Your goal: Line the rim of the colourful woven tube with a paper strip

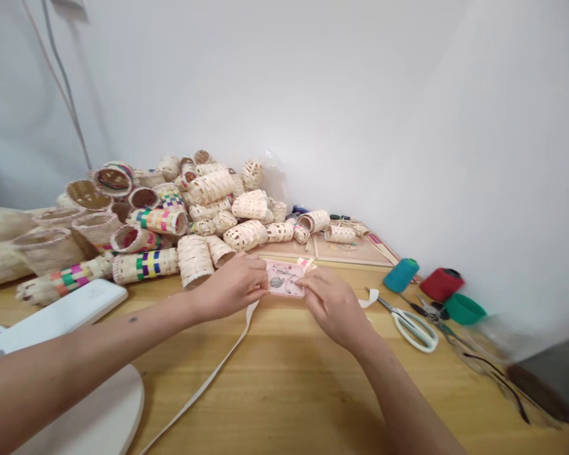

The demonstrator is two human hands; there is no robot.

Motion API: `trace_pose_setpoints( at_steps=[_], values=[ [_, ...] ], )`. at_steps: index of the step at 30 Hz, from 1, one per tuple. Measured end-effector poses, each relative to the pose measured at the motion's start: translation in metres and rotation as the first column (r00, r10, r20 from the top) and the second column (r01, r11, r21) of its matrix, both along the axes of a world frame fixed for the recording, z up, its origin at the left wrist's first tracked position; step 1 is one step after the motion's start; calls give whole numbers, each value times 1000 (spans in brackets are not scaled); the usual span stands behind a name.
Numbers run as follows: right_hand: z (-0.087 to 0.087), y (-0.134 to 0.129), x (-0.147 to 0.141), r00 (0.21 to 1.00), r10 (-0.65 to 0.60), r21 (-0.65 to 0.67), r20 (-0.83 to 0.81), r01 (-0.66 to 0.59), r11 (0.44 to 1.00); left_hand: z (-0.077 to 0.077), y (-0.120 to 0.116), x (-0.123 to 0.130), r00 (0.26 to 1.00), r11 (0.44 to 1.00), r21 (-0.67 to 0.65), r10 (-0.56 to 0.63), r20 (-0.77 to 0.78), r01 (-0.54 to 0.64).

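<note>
Between my two hands, just above the wooden table, is a small flat pink piece with a printed pattern (pixel 284 277); I cannot tell what it is made of. My left hand (pixel 232 285) pinches its left end, fingers closed. The thumb and fingers of my right hand (pixel 336 304) close on its right side. A scrap of lighter pink and cream material shows above its top right corner. From under my left hand, a long pale strip (pixel 222 365) runs down over the table towards me. Another pale strip end (pixel 370 298) lies right of my right hand.
Many woven baskets (pixel 213 184) are heaped at the back left. White-handled scissors (pixel 415 328), thread spools in blue (pixel 402 275) and red (pixel 440 284), a green cup-like thing (pixel 465 309) and eyeglasses (pixel 495 373) lie right. A white device (pixel 83 306) stands left.
</note>
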State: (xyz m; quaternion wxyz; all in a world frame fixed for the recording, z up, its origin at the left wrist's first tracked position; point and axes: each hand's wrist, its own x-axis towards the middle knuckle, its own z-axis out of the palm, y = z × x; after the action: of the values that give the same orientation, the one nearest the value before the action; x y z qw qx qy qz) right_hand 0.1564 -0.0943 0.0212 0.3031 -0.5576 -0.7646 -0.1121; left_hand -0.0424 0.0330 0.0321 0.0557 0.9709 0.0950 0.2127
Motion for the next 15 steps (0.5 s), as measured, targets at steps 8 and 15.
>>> trace_pose_setpoints(
  at_steps=[8, 15],
  values=[
    [-1, 2, -16, 932, 13, -55, 362, 7, 998, -5, -10, -1, 998, 998, 31, -56, 7, 56],
    [-8, -5, -2, 971, -23, -60, 238, 38, 997, -6, -9, 5, 995, 998, 5, -60, 74, 60]
  ],
)
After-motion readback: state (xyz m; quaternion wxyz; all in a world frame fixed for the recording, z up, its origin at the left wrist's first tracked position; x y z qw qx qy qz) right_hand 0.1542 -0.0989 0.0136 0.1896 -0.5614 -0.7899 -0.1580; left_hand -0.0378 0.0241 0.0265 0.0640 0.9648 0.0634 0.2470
